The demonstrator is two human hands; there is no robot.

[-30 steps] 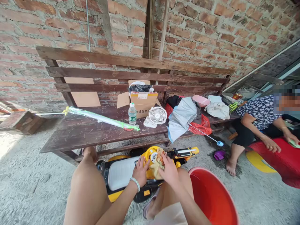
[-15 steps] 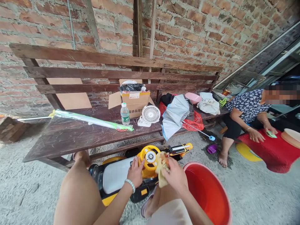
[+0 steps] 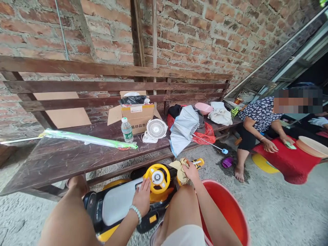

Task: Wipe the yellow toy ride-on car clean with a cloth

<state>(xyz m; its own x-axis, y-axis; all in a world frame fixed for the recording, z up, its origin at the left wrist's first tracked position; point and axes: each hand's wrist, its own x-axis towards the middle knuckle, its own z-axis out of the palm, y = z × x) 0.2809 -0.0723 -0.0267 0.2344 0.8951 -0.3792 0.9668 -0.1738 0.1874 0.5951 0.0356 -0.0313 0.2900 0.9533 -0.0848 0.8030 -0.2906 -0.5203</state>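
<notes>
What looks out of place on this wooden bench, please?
The grey umbrella looks odd: it is half-open and tilted at the front edge of the wooden bench, with its shaft and blue handle sticking out over the floor instead of lying flat.

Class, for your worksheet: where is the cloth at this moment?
In the head view, the cloth is in the person's right hand, just right of the yellow steering wheel of the toy car, above the red bucket.

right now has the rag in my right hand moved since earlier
Yes, the rag has shifted off the yellow toy steering wheel and now sits to its right.
</notes>
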